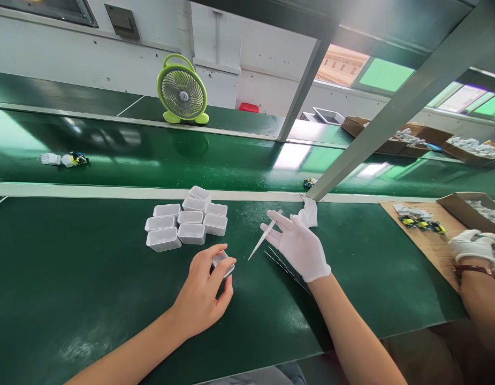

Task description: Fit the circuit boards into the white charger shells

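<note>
My bare left hand (pixel 205 289) curls its fingers around a small white plastic case (pixel 223 263), gripping it by its sides just above the green tabletop. My right hand (pixel 301 243) wears a white glove. It is turned partly palm up, and a thin white pointed stick (pixel 264 236) lies between its fingers, with the tip slanting down to the left. Below that hand are thin dark strips (pixel 285 266), perhaps tweezers; I cannot tell. Several open white plastic cases (pixel 191 233) stand grouped beyond my left hand. Crumpled white cloth (pixel 309 213) lies behind the right hand.
A green conveyor belt (pixel 231 160) runs behind the table, carrying a white plug with a circuit board (pixel 65 159). A slanted metal post (pixel 375 120) rises at right. A co-worker's gloved hand (pixel 474 247) is near circuit boards (pixel 421 224) on cardboard. A green fan (pixel 183 91) stands beyond.
</note>
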`<move>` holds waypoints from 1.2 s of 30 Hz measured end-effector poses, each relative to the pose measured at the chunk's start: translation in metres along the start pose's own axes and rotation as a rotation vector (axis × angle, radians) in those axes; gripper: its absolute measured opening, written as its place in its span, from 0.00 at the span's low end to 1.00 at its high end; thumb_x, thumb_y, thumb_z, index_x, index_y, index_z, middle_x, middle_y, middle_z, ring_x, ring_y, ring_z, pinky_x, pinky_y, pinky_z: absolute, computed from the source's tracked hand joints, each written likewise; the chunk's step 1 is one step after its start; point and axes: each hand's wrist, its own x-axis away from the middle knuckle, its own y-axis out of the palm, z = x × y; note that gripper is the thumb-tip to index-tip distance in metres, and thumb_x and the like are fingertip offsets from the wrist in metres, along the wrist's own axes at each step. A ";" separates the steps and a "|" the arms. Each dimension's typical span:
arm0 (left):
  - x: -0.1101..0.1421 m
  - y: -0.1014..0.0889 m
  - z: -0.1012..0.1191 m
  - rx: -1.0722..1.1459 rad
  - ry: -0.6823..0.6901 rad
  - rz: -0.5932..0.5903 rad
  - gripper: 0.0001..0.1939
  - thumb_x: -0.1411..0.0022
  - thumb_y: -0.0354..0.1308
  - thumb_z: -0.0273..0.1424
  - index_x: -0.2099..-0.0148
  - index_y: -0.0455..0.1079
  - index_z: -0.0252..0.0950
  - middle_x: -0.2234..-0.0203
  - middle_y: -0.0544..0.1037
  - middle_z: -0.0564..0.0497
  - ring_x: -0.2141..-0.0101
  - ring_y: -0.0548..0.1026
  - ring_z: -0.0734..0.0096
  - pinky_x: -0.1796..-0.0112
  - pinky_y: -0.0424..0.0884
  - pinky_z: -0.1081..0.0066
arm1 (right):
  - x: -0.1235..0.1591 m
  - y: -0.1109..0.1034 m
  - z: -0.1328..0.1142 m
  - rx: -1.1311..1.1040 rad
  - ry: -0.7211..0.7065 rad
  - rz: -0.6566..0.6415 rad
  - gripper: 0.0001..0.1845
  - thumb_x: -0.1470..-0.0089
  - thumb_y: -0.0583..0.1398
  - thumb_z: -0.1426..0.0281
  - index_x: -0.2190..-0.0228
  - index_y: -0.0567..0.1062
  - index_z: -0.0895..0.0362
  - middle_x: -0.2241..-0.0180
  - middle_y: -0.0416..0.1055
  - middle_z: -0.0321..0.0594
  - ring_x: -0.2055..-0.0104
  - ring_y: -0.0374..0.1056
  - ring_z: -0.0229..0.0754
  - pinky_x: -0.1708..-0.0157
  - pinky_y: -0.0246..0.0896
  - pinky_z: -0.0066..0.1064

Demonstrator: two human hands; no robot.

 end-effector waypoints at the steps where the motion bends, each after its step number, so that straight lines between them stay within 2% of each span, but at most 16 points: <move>1: 0.000 0.000 0.000 0.000 -0.001 0.000 0.16 0.35 0.54 0.21 0.46 0.66 0.36 0.44 0.65 0.38 0.47 0.70 0.54 0.51 0.74 0.55 | 0.000 0.001 0.000 -0.015 0.001 0.000 0.23 0.41 0.58 0.47 0.51 0.78 0.43 0.38 0.67 0.34 0.31 0.54 0.54 0.36 0.58 0.56; 5: 0.000 0.001 0.000 -0.010 -0.002 -0.005 0.16 0.35 0.54 0.21 0.46 0.66 0.36 0.45 0.65 0.38 0.47 0.70 0.54 0.51 0.74 0.56 | 0.000 0.002 0.002 -0.131 0.021 -0.014 0.25 0.39 0.55 0.46 0.50 0.78 0.46 0.36 0.64 0.36 0.33 0.58 0.56 0.35 0.57 0.56; 9: 0.000 0.002 0.000 -0.052 -0.023 -0.014 0.18 0.34 0.54 0.24 0.42 0.64 0.35 0.44 0.65 0.36 0.45 0.69 0.50 0.49 0.73 0.50 | -0.001 0.002 0.003 -0.216 0.088 -0.047 0.24 0.36 0.54 0.50 0.48 0.77 0.48 0.36 0.65 0.38 0.32 0.58 0.53 0.33 0.56 0.51; 13: -0.002 0.002 0.000 -0.112 -0.059 -0.012 0.21 0.34 0.57 0.28 0.40 0.62 0.34 0.44 0.64 0.34 0.44 0.67 0.46 0.49 0.73 0.46 | -0.001 0.000 0.004 -0.260 0.154 -0.049 0.23 0.33 0.52 0.52 0.45 0.75 0.49 0.36 0.65 0.37 0.37 0.65 0.51 0.33 0.55 0.50; 16: -0.004 0.002 -0.001 -0.131 -0.070 0.003 0.20 0.34 0.57 0.28 0.41 0.63 0.34 0.43 0.63 0.34 0.45 0.67 0.45 0.50 0.74 0.47 | -0.003 -0.002 0.006 -0.270 0.110 -0.019 0.21 0.32 0.54 0.55 0.47 0.76 0.50 0.38 0.67 0.38 0.38 0.67 0.50 0.34 0.58 0.46; 18: -0.004 0.003 -0.002 -0.139 -0.077 0.008 0.19 0.34 0.57 0.28 0.41 0.63 0.34 0.43 0.63 0.34 0.44 0.66 0.45 0.50 0.75 0.47 | -0.004 -0.003 0.007 -0.267 0.070 -0.014 0.19 0.33 0.56 0.55 0.48 0.77 0.50 0.37 0.66 0.38 0.43 0.71 0.51 0.39 0.65 0.45; 20: -0.004 0.004 -0.003 -0.154 -0.082 0.012 0.20 0.34 0.57 0.28 0.41 0.62 0.33 0.43 0.63 0.33 0.44 0.66 0.43 0.50 0.75 0.46 | -0.004 -0.003 0.008 -0.196 0.033 0.005 0.21 0.36 0.59 0.55 0.46 0.76 0.49 0.36 0.65 0.39 0.54 0.76 0.49 0.50 0.73 0.44; 22: -0.003 0.005 -0.003 -0.173 -0.085 0.017 0.20 0.34 0.56 0.28 0.41 0.62 0.33 0.43 0.62 0.32 0.43 0.66 0.43 0.50 0.75 0.46 | -0.002 0.001 0.009 -0.060 -0.024 0.079 0.25 0.39 0.62 0.55 0.43 0.73 0.47 0.36 0.64 0.40 0.62 0.77 0.45 0.59 0.75 0.40; 23: -0.002 0.005 -0.004 -0.183 -0.086 0.019 0.20 0.34 0.56 0.28 0.41 0.62 0.32 0.43 0.62 0.32 0.43 0.66 0.42 0.50 0.75 0.46 | 0.000 0.004 0.009 0.034 -0.044 0.111 0.27 0.39 0.62 0.54 0.41 0.71 0.46 0.36 0.64 0.40 0.62 0.76 0.45 0.60 0.75 0.40; 25: -0.002 0.007 -0.005 -0.199 -0.084 0.029 0.19 0.34 0.56 0.27 0.41 0.62 0.32 0.43 0.62 0.32 0.43 0.66 0.41 0.50 0.75 0.45 | 0.001 0.010 0.008 0.304 -0.049 0.106 0.27 0.38 0.60 0.53 0.41 0.72 0.48 0.37 0.65 0.41 0.54 0.75 0.49 0.53 0.73 0.42; 27: -0.003 0.010 -0.009 -0.208 -0.094 0.036 0.19 0.34 0.55 0.28 0.41 0.63 0.31 0.43 0.62 0.31 0.44 0.67 0.41 0.50 0.76 0.46 | -0.003 0.012 0.002 0.694 -0.039 0.000 0.24 0.37 0.58 0.54 0.45 0.76 0.50 0.39 0.69 0.41 0.42 0.69 0.52 0.43 0.66 0.44; 29: -0.003 0.013 -0.013 -0.206 -0.122 0.028 0.20 0.34 0.54 0.29 0.41 0.62 0.31 0.42 0.62 0.31 0.44 0.68 0.40 0.52 0.77 0.47 | -0.018 0.007 -0.011 1.089 -0.046 -0.028 0.20 0.37 0.59 0.55 0.48 0.78 0.48 0.41 0.70 0.38 0.37 0.64 0.51 0.38 0.60 0.41; 31: -0.002 0.018 -0.017 -0.184 -0.158 0.006 0.21 0.33 0.53 0.30 0.40 0.60 0.30 0.42 0.62 0.30 0.45 0.70 0.40 0.52 0.78 0.47 | -0.046 -0.008 -0.029 1.349 -0.058 0.138 0.22 0.36 0.58 0.59 0.42 0.73 0.46 0.38 0.67 0.37 0.36 0.63 0.50 0.36 0.57 0.40; 33: 0.001 0.022 -0.020 -0.144 -0.182 -0.011 0.23 0.33 0.52 0.31 0.38 0.58 0.30 0.42 0.64 0.30 0.44 0.70 0.40 0.52 0.78 0.47 | -0.081 -0.027 -0.047 1.438 -0.048 0.326 0.28 0.32 0.52 0.67 0.33 0.59 0.55 0.31 0.54 0.48 0.31 0.53 0.51 0.32 0.49 0.44; 34: 0.003 0.023 -0.021 -0.123 -0.188 -0.015 0.24 0.33 0.52 0.31 0.37 0.57 0.30 0.42 0.64 0.31 0.44 0.71 0.41 0.51 0.78 0.48 | -0.099 -0.037 -0.054 1.480 -0.018 0.399 0.29 0.33 0.53 0.70 0.33 0.57 0.60 0.31 0.51 0.55 0.30 0.51 0.54 0.32 0.48 0.47; 36: 0.005 0.025 -0.021 -0.091 -0.189 -0.015 0.26 0.33 0.51 0.31 0.35 0.55 0.32 0.41 0.65 0.32 0.44 0.71 0.42 0.51 0.78 0.49 | -0.129 -0.051 -0.061 1.548 0.075 0.464 0.27 0.35 0.58 0.70 0.37 0.62 0.63 0.35 0.58 0.59 0.35 0.58 0.57 0.37 0.56 0.50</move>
